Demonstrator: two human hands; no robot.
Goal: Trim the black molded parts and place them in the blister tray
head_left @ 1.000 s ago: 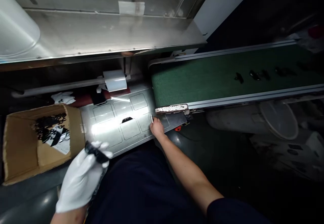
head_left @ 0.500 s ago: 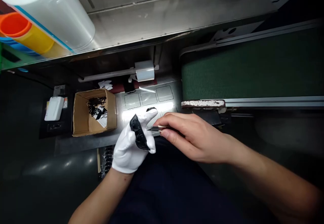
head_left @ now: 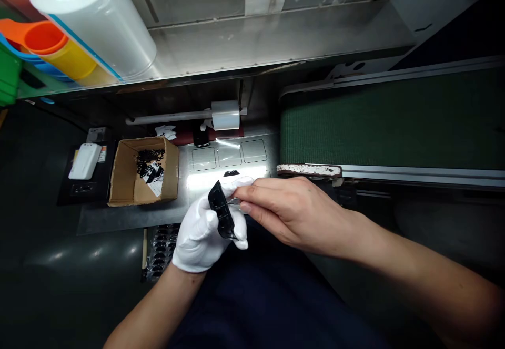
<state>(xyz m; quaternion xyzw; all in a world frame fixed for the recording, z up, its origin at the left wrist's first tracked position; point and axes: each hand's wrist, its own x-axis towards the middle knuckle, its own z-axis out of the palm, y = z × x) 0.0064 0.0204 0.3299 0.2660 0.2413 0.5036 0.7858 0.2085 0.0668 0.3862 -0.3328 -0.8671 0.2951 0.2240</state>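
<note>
In a white glove, my left hand (head_left: 205, 233) grips a black molded plastic part (head_left: 221, 211), its ribbed hollow side facing up and to the right. My bare right hand (head_left: 292, 209) pinches a thin metal blade-like tool (head_left: 234, 201) between thumb and fingers. The tool's tip reaches the right edge of the black part; the exact contact is too small to tell. Just above the gloved fingers, another black piece (head_left: 231, 173) lies on the metal table (head_left: 189, 167).
A cardboard box (head_left: 171, 173) with small black pieces stands left, beside a white device (head_left: 84, 161). A green conveyor (head_left: 386, 123) runs right. Above are a metal shelf (head_left: 236, 49) and a film roll (head_left: 225, 115). A tray of black parts (head_left: 160, 252) sits below.
My right hand and the tool have moved slightly left, closer to the black part. My left hand has tilted the part a little, and the camera view has shifted slightly.
</note>
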